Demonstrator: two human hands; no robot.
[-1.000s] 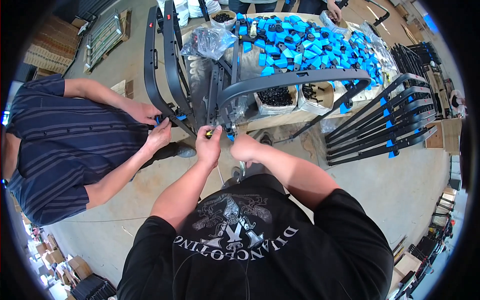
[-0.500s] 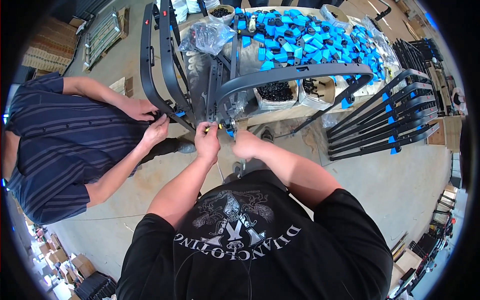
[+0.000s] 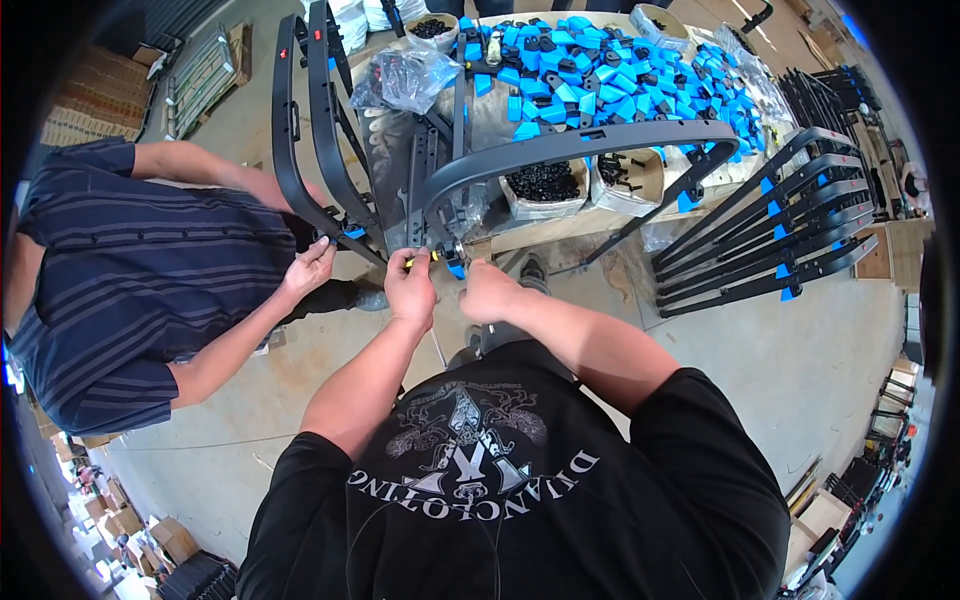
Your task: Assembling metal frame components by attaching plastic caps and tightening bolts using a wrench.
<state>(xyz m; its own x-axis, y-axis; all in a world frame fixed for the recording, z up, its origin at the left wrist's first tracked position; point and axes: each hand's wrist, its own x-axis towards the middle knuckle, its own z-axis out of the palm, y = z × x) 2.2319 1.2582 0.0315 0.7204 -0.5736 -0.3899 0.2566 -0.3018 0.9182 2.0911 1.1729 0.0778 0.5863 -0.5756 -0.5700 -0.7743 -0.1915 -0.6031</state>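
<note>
A curved black metal frame (image 3: 580, 142) reaches from the table's near edge toward the right, and both my hands are at its left lower end. My left hand (image 3: 410, 292) is closed around a tool with a yellow-and-black handle (image 3: 430, 257), held against the frame end. Right beside it, my right hand (image 3: 490, 292) is curled shut just below the joint; its fingers hide whatever is in them. Between the hands, a small blue plastic piece (image 3: 456, 270) sits at the frame end, under a shiny round metal part (image 3: 459, 250).
A co-worker's hand (image 3: 312, 268) works at another black frame (image 3: 285, 130) on my left. Blue-and-black plastic parts (image 3: 590, 75) heap the table behind boxes of black hardware (image 3: 545, 182) and bolts (image 3: 625, 172). Several finished-looking frames (image 3: 770, 230) lean at right. A clear plastic bag (image 3: 405, 78) lies at the back left.
The table and frames sit slightly further left in the picture. My hands stay at the same joint. The co-worker's farther hand has slipped out of sight behind the frame.
</note>
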